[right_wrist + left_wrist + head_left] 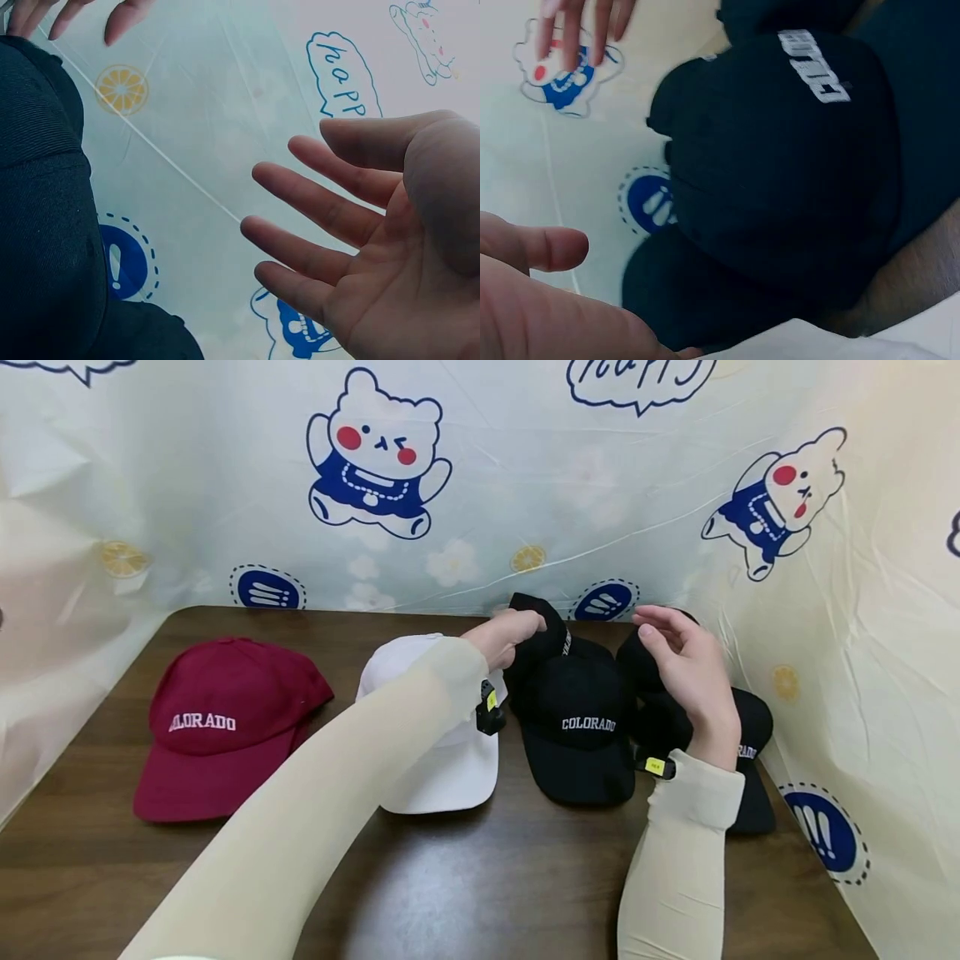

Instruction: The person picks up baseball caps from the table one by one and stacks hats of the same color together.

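Note:
In the head view, my left hand (506,639) reaches over the white cap (453,781) and hovers beside a rear black cap (536,652). Its fingers are extended, and the left wrist view shows nothing between thumb and fingers. A black cap (585,681) lettered COLORADO sits in front of that one. My right hand (693,672) is raised over the black caps at the right, its fingers loosely spread and holding nothing in the right wrist view. Under it lie another rear black cap (633,656) and a front black cap (753,718), both partly hidden by the hand.
At the left, a maroon cap (225,693) lettered COLORADO lies on the brown wooden table (480,893). A light patterned curtain (510,468) with cartoon bears hangs behind the table and along both sides.

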